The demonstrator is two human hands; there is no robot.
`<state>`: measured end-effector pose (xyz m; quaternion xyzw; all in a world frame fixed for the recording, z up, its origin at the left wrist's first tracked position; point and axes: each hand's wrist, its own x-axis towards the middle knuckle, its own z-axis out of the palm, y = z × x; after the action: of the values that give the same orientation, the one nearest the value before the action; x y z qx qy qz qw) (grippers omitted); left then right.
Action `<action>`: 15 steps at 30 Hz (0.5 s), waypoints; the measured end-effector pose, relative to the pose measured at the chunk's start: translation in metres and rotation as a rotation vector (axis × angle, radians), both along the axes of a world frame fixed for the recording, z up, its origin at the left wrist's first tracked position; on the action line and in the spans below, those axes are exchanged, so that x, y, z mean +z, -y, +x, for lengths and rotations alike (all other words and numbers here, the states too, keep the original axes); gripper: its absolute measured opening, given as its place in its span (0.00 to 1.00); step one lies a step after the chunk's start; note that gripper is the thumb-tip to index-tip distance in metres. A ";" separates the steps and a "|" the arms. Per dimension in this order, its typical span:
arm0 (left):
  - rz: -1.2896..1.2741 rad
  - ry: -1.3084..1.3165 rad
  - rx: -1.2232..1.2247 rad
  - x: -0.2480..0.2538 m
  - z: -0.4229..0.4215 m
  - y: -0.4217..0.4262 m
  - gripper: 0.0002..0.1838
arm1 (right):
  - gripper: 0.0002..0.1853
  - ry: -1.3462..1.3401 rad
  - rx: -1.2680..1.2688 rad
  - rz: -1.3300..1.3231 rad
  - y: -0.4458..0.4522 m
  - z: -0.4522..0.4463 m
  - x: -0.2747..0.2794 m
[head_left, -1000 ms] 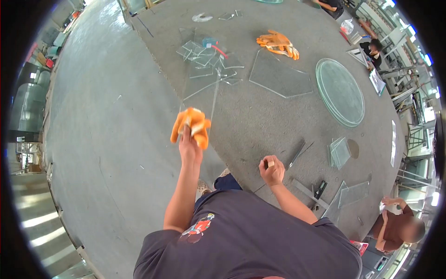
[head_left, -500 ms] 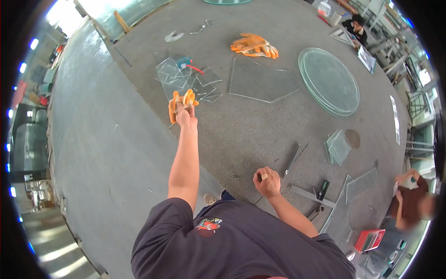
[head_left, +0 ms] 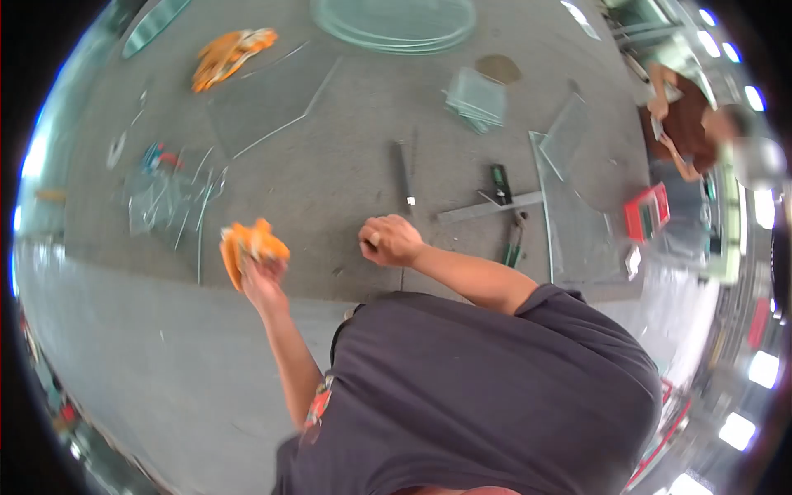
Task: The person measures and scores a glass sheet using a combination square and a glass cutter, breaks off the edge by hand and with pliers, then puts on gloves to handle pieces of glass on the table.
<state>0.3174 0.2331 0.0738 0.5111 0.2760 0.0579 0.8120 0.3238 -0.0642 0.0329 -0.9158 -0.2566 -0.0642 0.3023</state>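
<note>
My left hand (head_left: 266, 276) is closed around an orange and white work glove (head_left: 252, 243), held over the front edge of the grey table (head_left: 322, 198). Resting by the table's front edge, my right hand (head_left: 392, 241) is curled into a fist. A small pale spot shows at its thumb side; what the fist holds, if anything, I cannot make out. Just beyond it lies a dark, thin knife-like tool (head_left: 403, 172). A metal square (head_left: 487, 208), a green and black tool (head_left: 500, 183) and green-handled pliers (head_left: 515, 241) lie to its right.
Broken glass pieces (head_left: 161, 202) lie at left, near a large cut glass sheet (head_left: 272, 103). Other orange gloves (head_left: 231, 56), round glass discs (head_left: 396, 25) and stacked small panes (head_left: 478, 97) lie farther back. At right are a red box (head_left: 646, 213) and a person (head_left: 689, 115).
My view has swung to the right, so the table's things appear shifted left. My left hand, still holding the glove, has come away from the broken glass, closer to my body. My right hand stays curled.
</note>
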 end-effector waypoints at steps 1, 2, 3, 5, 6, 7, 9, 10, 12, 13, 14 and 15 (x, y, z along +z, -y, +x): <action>0.026 -0.070 -0.087 0.003 -0.020 0.020 0.24 | 0.07 0.013 0.010 0.007 0.000 0.002 -0.006; 0.062 -0.141 -0.152 0.006 -0.035 0.038 0.23 | 0.08 0.025 0.043 0.021 -0.001 0.006 -0.010; 0.054 -0.123 -0.185 0.011 -0.037 0.054 0.23 | 0.08 0.038 0.039 0.023 -0.002 0.006 -0.011; 0.043 -0.100 -0.246 0.031 -0.029 0.073 0.24 | 0.08 0.051 0.035 0.033 -0.005 0.007 -0.008; 0.073 -0.021 -0.313 0.041 -0.014 0.075 0.25 | 0.08 0.040 0.041 0.022 -0.004 0.005 -0.007; 0.104 0.058 -0.379 0.054 0.009 0.076 0.26 | 0.08 0.029 0.046 0.011 -0.004 0.006 -0.006; 0.148 0.134 -0.502 0.099 0.053 0.083 0.33 | 0.07 0.023 0.048 0.008 -0.003 0.005 -0.006; 0.156 0.135 -0.610 0.115 0.076 0.083 0.36 | 0.07 0.027 0.047 0.015 -0.003 0.005 -0.007; 0.375 0.118 -0.714 0.131 0.099 0.092 0.39 | 0.06 0.016 0.046 0.019 -0.002 0.008 -0.008; 0.585 0.097 -0.710 0.133 0.102 0.101 0.40 | 0.05 -0.004 0.043 0.017 -0.002 0.009 -0.008; 0.795 0.072 -0.710 0.134 0.100 0.111 0.41 | 0.05 -0.030 0.036 0.017 0.000 0.007 -0.008; 0.877 0.050 -0.723 0.134 0.091 0.120 0.38 | 0.04 -0.056 -0.009 0.109 0.003 0.002 -0.005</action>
<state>0.4080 0.1134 0.2076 0.8610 0.0143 -0.1026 0.4980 0.3253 -0.0670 0.0280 -0.9005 -0.2400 -0.0539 0.3587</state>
